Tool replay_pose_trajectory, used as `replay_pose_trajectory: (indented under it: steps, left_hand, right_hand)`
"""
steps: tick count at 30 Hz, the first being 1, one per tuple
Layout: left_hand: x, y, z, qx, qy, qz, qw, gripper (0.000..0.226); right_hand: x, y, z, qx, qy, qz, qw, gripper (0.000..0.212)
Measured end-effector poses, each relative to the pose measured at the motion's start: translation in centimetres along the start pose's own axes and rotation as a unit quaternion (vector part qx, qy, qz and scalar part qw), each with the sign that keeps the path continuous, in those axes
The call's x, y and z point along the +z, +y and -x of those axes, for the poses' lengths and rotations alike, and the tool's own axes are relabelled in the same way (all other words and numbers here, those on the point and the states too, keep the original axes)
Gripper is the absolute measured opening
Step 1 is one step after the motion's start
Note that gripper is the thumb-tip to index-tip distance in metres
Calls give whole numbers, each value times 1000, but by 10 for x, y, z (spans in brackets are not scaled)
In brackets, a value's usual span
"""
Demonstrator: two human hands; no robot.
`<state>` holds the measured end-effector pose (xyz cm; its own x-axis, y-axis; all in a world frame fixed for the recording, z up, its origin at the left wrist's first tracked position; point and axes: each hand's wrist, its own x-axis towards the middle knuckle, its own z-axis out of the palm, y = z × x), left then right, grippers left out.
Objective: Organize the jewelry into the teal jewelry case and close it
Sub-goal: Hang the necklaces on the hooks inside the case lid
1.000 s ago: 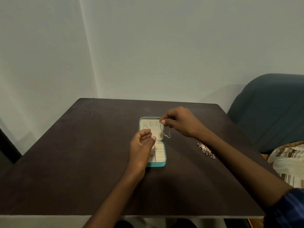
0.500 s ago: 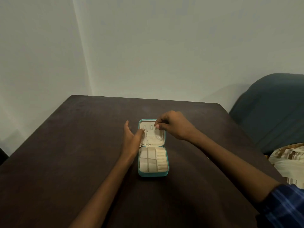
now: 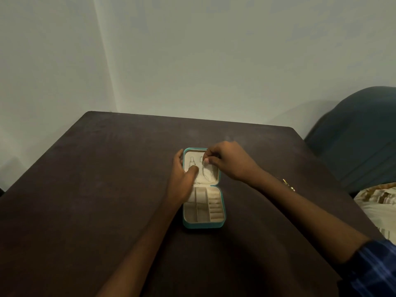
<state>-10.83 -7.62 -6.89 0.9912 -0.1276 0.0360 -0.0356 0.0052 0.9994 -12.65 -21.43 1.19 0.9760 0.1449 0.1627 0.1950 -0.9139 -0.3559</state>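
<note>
Lying open, teal jewelry case (image 3: 202, 224), cream compartments, thin chain (image 3: 206, 173) in lid

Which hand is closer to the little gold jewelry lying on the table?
The right hand. The gold jewelry lies just beyond its forearm. The left hand is farther off, across the teal case.

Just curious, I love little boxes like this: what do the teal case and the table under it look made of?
The teal jewelry case looks like smooth faux leather outside, judging by its soft sheen, with a cream, velvety matte lining; hard to confirm. The table seems dark brown wood or laminate with a dull, slightly scuffed finish.
</note>
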Motion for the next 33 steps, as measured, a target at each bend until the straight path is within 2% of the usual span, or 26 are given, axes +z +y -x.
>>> replay_pose_trajectory:
  steps: [9,19,26,33]
  left_hand:
    - [4,-10,-10,47,-41,-23,998,78]
    - [4,-14,-16,72,9,-57,996,53]
    - [5,-12,-18,71,20,-80,994,59]
    - [4,-9,-15,96,23,-89,991,49]
  right_hand:
    - [9,1,-2,0,38,32,999,18]
    - [18,2,-2,-4,110,125,986,25]
    - [30,4,-1,-41,151,146,977,22]
    - [35,4,-1,-48,196,162,966,23]
